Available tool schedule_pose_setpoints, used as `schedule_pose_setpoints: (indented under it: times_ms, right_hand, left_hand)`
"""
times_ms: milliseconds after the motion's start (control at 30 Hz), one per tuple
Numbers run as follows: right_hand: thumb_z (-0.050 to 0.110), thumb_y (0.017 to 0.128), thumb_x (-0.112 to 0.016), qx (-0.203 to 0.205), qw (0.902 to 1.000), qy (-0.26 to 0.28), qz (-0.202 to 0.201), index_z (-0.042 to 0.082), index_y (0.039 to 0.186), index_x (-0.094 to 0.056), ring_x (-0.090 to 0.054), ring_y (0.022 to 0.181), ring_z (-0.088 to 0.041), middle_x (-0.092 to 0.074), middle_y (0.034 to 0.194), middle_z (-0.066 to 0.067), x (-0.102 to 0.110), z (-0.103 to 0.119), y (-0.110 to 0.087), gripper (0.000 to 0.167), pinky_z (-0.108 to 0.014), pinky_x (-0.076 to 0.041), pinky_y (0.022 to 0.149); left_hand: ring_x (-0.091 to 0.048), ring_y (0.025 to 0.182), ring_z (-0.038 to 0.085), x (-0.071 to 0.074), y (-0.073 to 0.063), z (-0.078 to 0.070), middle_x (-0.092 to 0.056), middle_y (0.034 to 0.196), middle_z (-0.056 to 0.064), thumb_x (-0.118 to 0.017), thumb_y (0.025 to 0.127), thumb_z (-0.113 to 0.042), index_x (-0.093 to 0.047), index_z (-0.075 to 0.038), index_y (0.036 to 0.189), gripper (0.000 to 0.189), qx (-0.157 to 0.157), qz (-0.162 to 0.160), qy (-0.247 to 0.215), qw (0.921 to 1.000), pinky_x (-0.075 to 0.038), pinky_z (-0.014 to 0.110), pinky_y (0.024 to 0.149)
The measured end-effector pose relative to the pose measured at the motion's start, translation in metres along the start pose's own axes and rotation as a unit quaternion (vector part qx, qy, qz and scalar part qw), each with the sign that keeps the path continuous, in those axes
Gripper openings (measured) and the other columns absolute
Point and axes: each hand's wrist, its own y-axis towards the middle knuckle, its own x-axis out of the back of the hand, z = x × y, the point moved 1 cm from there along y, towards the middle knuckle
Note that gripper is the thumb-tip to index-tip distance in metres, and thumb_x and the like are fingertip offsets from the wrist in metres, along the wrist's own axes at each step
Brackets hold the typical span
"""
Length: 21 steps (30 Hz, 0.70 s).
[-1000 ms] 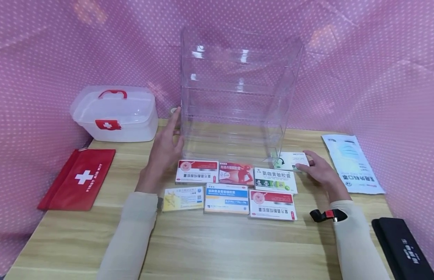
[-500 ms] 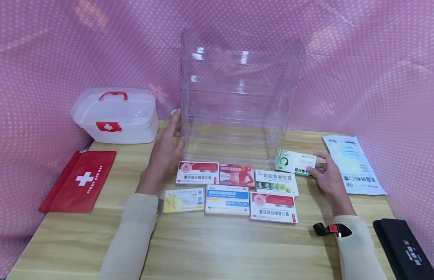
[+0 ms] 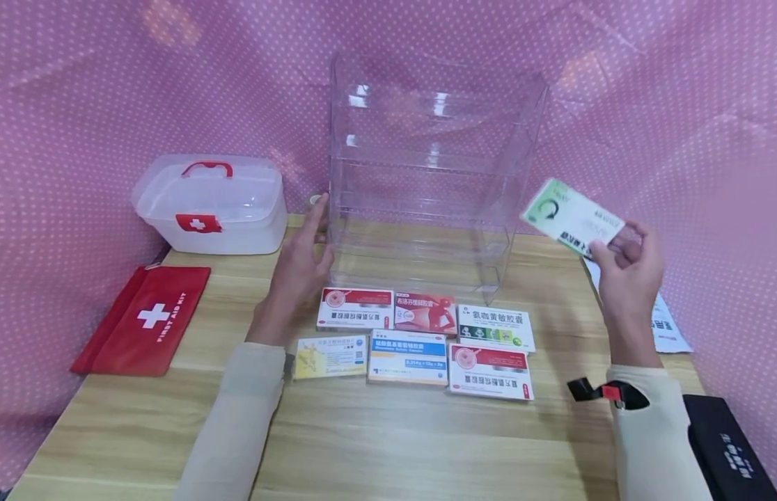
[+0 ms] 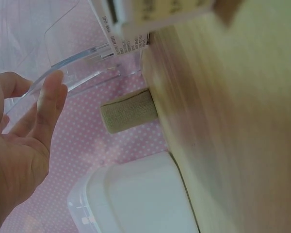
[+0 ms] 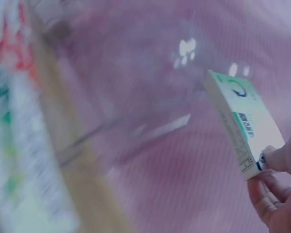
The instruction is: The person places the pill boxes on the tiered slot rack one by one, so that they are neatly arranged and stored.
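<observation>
My right hand [image 3: 633, 282] pinches a white and green medicine box [image 3: 573, 217] at its right end, raised and tilted beside the clear plastic rack. In the right wrist view the thumb lies on the face of the box and the fingers are beneath. My left hand [image 3: 301, 261] holds the left side edge of the clear tiered rack [image 3: 420, 163]; the left wrist view has thumb and fingers [image 4: 51, 92] about that edge. Two rows of medicine boxes lie before the rack, among them a red box [image 3: 424, 313], a blue and white box [image 3: 407, 358] and a yellow one [image 3: 331, 358].
A white first-aid box [image 3: 232, 226] with a red handle and a red first-aid pouch [image 3: 144, 320] are on the left. At right lie a mask packet [image 3: 667, 327], partly behind my right hand, and a black case [image 3: 733, 445]. A pink dotted cloth [image 3: 388, 28] hangs behind.
My right hand has lifted the white and green medicine box off the table by the rack's right corner, up and to the right, tilting it. The left hand stays at the rack's side.
</observation>
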Motion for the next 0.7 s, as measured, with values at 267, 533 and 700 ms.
schedule_pose_setpoints:
  times_ms: [267,533,700]
  right_hand:
    - [-0.011,0.092,-0.068,0.148,0.9866,-0.066,0.021,0.016,0.138,-0.064,-0.071,0.092,-0.009,-0.075,0.101,0.002,-0.079,0.072,0.028,0.053,-0.017,-0.062,0.086]
    - [0.001,0.1,-0.068,0.192,0.9662,-0.165,0.047,0.02,0.142,-0.061,-0.075,0.11,-0.014,-0.077,0.13,-0.015,-0.148,0.114,0.065,0.046,-0.023,-0.062,0.101]
    - [0.003,0.102,-0.065,0.189,0.9615,-0.191,0.055,0.023,0.14,-0.06,-0.076,0.115,-0.012,-0.077,0.133,-0.009,-0.18,0.131,0.091,0.043,-0.02,-0.06,0.104]
  left_hand:
    - [-0.064,0.135,0.032,0.0,0.0,0.0,-0.053,0.165,0.01,-0.064,0.104,-0.005,-0.006,-0.056,0.167,0.1,0.004,0.004,-0.003,1.0,-0.055,0.054,0.117]
    - [-0.064,0.134,0.031,-0.004,0.002,0.001,-0.054,0.164,0.01,-0.064,0.104,-0.005,-0.008,-0.056,0.168,0.1,0.002,0.006,-0.006,1.0,-0.056,0.054,0.115]
    - [-0.065,0.133,0.032,-0.005,0.002,0.001,-0.053,0.165,0.01,-0.064,0.104,-0.005,-0.008,-0.055,0.168,0.099,-0.002,0.002,-0.003,1.0,-0.055,0.055,0.116]
